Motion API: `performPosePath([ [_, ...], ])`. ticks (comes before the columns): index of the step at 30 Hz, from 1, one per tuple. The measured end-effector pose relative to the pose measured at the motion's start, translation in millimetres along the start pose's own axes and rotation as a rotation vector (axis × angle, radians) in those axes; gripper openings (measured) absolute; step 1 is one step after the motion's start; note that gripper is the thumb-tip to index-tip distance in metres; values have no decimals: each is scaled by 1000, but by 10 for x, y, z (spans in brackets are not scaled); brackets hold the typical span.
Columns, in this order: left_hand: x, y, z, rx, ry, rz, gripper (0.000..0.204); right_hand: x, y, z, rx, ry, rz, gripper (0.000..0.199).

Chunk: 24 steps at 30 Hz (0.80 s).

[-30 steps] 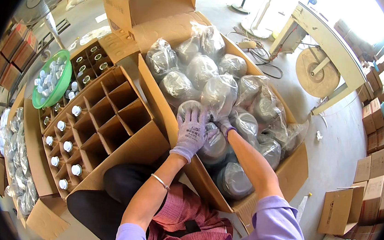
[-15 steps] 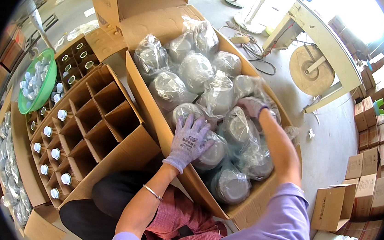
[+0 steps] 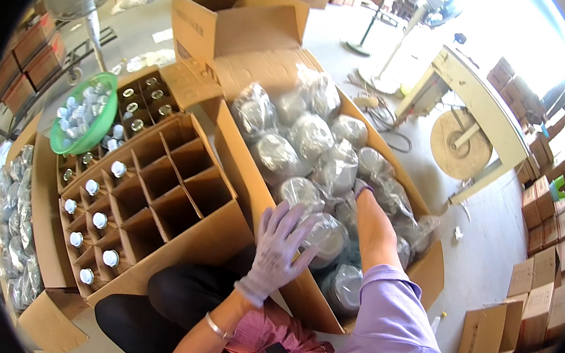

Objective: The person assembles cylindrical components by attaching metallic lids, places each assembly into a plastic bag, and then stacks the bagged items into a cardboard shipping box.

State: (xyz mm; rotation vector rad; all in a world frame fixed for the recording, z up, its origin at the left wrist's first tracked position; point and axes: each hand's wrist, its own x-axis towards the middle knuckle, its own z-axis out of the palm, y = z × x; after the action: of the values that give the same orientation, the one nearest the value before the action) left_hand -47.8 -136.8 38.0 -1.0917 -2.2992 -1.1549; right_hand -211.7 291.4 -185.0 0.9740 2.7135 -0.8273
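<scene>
Gloved hands in a carton of plastic-wrapped jars.

Left hand [image 3: 281, 244], fingers spread, lies flat on a bagged jar [image 3: 323, 238] at the carton's [image 3: 253, 194] near end; right hand [image 3: 361, 188] sunk among bags, grip unreadable. Jars probably glass: fragile, film slippery, best taken around the body. Beyond: divider box [image 3: 158, 192], concrete floor [image 3: 493, 251].

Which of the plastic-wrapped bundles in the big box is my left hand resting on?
The left hand lies over the wrapped bundle at the near left edge of the large cardboard box, just beside the box wall; the other bundles sit farther back.
</scene>
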Motion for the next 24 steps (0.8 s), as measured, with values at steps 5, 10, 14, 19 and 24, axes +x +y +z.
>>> performPosePath([
  [5, -449, -140, -487, 112, 144, -132, 50, -188, -92, -134, 434, 218, 89, 47],
  [10, -654, -286, -604, -6, 279, -259, 43, -1136, -801, -617, 739, 564, -41, 55],
  [14, -479, -352, -568, -289, 341, -319, 38, -2174, -1478, -1863, 1097, 597, -520, 25],
  [19, -12, -655, -904, -1116, 430, -777, 49, -3757, -2136, -2272, 906, 351, -938, 3],
  [24, -153, -1319, -1966, -1453, 722, -374, 61, -4481, -2087, -910, 860, -296, -929, 36],
])
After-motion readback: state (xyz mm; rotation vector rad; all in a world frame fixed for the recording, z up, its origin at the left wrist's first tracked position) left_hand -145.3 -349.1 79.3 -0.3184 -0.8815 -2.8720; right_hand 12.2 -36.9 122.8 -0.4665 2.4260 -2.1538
